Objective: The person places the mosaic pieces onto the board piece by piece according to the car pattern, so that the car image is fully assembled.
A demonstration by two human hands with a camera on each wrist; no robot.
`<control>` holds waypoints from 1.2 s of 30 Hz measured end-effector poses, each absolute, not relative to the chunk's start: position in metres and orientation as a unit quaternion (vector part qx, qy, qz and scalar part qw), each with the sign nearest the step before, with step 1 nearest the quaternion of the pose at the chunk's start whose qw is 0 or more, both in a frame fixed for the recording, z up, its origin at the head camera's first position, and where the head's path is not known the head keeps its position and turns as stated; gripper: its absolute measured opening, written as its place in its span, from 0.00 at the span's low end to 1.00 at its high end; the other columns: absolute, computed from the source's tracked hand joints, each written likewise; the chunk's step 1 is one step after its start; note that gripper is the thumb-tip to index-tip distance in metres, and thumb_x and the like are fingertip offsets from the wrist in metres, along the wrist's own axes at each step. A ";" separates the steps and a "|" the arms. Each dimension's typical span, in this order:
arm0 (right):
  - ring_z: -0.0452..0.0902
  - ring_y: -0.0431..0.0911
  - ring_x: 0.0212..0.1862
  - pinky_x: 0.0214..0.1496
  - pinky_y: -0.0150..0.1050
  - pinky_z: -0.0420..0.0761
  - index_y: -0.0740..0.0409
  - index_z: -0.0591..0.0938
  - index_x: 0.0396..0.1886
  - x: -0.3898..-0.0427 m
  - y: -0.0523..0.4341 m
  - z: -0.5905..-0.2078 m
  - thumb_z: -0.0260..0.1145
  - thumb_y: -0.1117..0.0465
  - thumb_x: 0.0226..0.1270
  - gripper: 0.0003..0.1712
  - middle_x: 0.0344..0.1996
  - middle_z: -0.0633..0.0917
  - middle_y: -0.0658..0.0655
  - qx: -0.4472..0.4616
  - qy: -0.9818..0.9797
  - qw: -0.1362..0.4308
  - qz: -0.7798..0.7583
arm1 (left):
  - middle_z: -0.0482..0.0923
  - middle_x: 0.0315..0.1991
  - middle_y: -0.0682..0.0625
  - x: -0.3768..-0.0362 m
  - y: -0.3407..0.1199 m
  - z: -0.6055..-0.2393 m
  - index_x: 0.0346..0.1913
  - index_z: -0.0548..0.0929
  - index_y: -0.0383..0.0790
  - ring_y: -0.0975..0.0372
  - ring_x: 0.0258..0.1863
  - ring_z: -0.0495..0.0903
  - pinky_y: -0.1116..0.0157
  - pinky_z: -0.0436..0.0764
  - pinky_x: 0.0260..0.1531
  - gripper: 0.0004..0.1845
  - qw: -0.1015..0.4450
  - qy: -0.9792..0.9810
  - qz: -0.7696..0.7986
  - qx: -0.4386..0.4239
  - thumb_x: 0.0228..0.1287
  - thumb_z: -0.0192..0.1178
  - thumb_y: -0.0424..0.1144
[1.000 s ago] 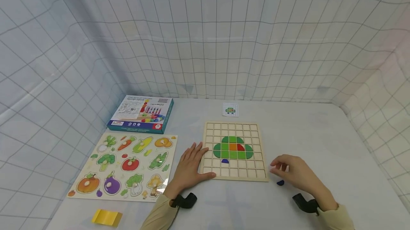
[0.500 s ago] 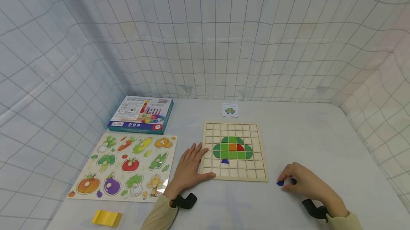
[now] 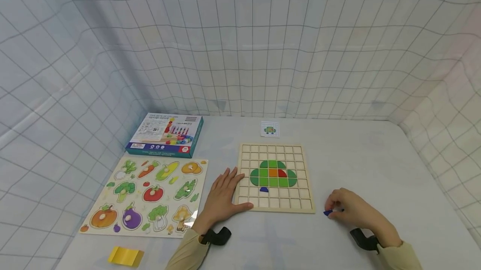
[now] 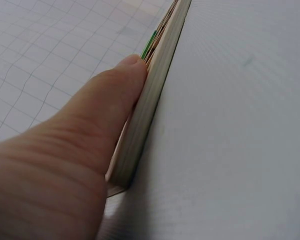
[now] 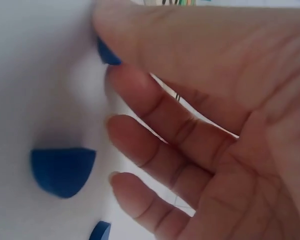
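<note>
My left hand (image 3: 222,197) rests on the left edge of the wooden grid board (image 3: 309,195), fingers spread. In the left wrist view its thumb (image 4: 107,95) lies along the board's rim. Green, orange and red tiles (image 3: 273,172) form a rounded shape on the board, with a blue half-round tile (image 3: 264,189) just below. Right of the board, my right hand (image 3: 351,209) pinches another blue half-round tile (image 3: 327,213) between thumb and forefinger, low over the table. The right wrist view shows this pinched tile (image 5: 108,52) partly hidden by the fingers.
Further blue pieces (image 5: 63,170) lie near the right hand. A small pattern card (image 3: 270,129) lies behind the board. To the left are a vegetable puzzle board (image 3: 170,197), a boxed toy (image 3: 165,134) and a yellow block (image 3: 125,256).
My right hand has moved down and right from beside the board, then its thumb and forefinger closed on a blue half-round tile, which now tilts. The left hand has stayed in place.
</note>
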State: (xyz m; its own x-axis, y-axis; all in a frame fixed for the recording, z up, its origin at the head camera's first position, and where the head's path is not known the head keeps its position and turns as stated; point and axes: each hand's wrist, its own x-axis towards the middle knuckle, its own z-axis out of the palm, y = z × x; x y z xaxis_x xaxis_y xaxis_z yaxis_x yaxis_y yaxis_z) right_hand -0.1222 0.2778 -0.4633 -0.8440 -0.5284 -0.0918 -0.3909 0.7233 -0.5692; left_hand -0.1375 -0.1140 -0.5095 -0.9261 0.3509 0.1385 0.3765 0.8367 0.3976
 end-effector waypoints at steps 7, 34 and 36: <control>0.70 0.36 0.33 0.34 0.32 0.73 0.45 0.77 0.26 -0.122 0.273 -0.461 0.73 0.63 0.48 0.12 0.27 0.76 0.40 -0.219 0.923 0.156 -0.276 | 0.51 0.72 0.49 -0.137 -0.114 -0.510 0.69 0.61 0.50 0.55 0.73 0.44 0.52 0.48 0.69 0.49 0.028 -0.957 -0.216 -0.190 0.45 0.55 0.73; 0.69 0.33 0.27 0.28 0.28 0.73 0.46 0.79 0.27 -0.129 0.239 -0.460 0.72 0.64 0.51 0.10 0.24 0.76 0.40 -0.238 0.905 0.044 -0.351 | 0.51 0.72 0.49 -0.137 -0.113 -0.508 0.69 0.61 0.50 0.55 0.73 0.44 0.53 0.47 0.69 0.49 0.027 -0.959 -0.210 -0.187 0.45 0.56 0.73; 0.69 0.33 0.27 0.28 0.27 0.73 0.47 0.80 0.28 -0.133 0.229 -0.461 0.72 0.64 0.51 0.09 0.23 0.76 0.40 -0.236 0.903 0.034 -0.357 | 0.51 0.72 0.50 -0.137 -0.113 -0.508 0.69 0.61 0.50 0.55 0.73 0.43 0.53 0.47 0.69 0.49 0.026 -0.959 -0.211 -0.187 0.45 0.56 0.73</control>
State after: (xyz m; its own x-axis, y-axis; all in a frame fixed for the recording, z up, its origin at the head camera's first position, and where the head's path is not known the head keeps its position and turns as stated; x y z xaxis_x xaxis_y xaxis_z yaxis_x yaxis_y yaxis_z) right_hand -0.1332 0.2287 -0.4606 -0.8866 -0.4504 0.1057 -0.4012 0.6347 -0.6604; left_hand -0.1374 -0.1135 -0.5080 -0.9286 0.3479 0.1294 0.3701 0.8413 0.3940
